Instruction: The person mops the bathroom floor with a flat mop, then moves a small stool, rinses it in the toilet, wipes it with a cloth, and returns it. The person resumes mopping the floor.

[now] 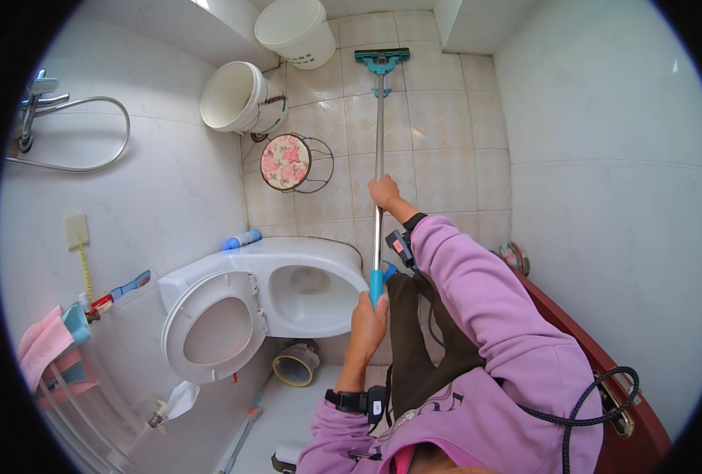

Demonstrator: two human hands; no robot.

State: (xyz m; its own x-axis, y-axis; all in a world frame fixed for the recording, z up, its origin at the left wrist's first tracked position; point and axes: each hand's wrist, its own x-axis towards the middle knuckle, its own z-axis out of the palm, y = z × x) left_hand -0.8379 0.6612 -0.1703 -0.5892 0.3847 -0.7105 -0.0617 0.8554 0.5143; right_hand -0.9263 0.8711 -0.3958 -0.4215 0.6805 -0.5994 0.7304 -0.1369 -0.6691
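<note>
A sponge mop with a steel pole (379,136) stretches away from me over the tiled floor. Its teal and black head (382,57) lies on the tiles near the far wall. My left hand (369,323) is closed on the teal grip at the near end of the pole. Farther up, my right hand (385,192) grips the bare steel part. Left of the pole stands a round stool with a floral seat (286,162). The white toilet (309,284), its seat (214,326) raised, is beside my left hand.
Two white plastic buckets (226,98) (294,32) stand at the far left. A blue bottle (243,239) lies behind the toilet bowl. Below the toilet are a small bucket (295,364) and a long-handled brush (245,432). A red door (564,320) is at my right.
</note>
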